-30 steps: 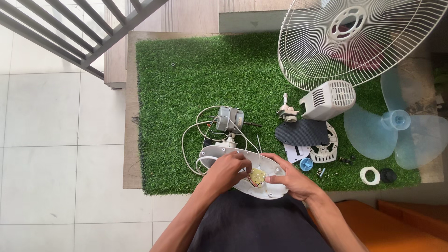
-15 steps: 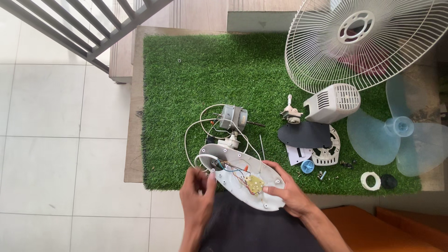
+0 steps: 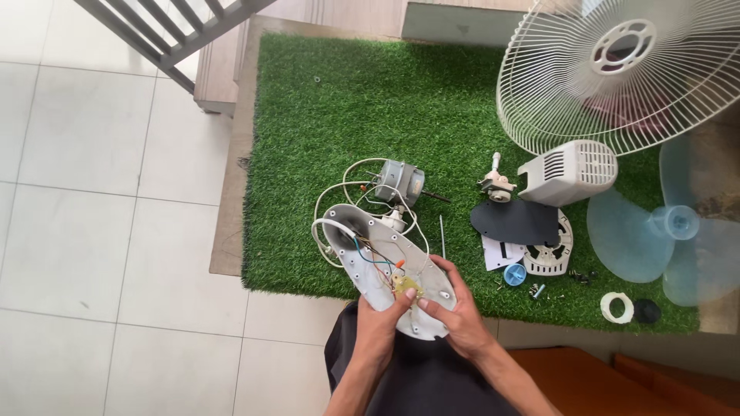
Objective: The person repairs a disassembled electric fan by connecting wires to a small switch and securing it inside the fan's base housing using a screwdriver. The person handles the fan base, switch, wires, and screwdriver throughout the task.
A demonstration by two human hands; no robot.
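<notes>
Both hands on the white fan base over the lap: left hand grips its near edge, right hand closed on the other side, beside the motor on grass.

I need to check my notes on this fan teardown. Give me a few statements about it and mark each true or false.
1. Both hands, left hand and right hand, hold the white oval housing. True.
2. The fan blade is opaque black. False: translucent blue.
3. The motor lies on the green turf mat. True.
4. The wire guard lies on the person's lap. False: it rests at the mat's far right.
</notes>
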